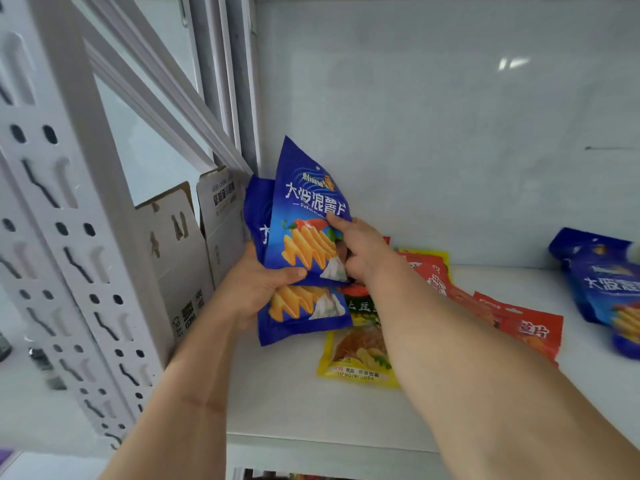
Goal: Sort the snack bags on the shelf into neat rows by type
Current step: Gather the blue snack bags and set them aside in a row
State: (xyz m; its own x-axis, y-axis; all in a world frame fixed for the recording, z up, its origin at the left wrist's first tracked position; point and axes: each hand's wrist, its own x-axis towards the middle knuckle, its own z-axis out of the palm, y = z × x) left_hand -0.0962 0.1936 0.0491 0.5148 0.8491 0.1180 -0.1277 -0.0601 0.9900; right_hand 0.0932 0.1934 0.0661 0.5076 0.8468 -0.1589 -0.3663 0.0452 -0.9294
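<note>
Two blue chip bags (304, 220) overlap upright at the left end of the white shelf (284, 393). My left hand (256, 289) grips them from the left, thumb across the lower edge of the front bag. From the right, my right hand (360, 251) pinches that same front bag's edge. The rear blue bag (301, 317) hangs lower, its bottom near the shelf. Flat on the shelf under my right forearm lie a yellow snack bag (356, 355) and red snack bags (523, 323). More blue chip bags (602, 285) lean at the far right.
A white perforated shelf upright (69, 237) stands at the left. Folded cardboard pieces (187, 247) lean just behind it, next to the blue bags. The shelf's pale back wall (450, 133) is close behind. The shelf's front edge (329, 441) runs below my arms.
</note>
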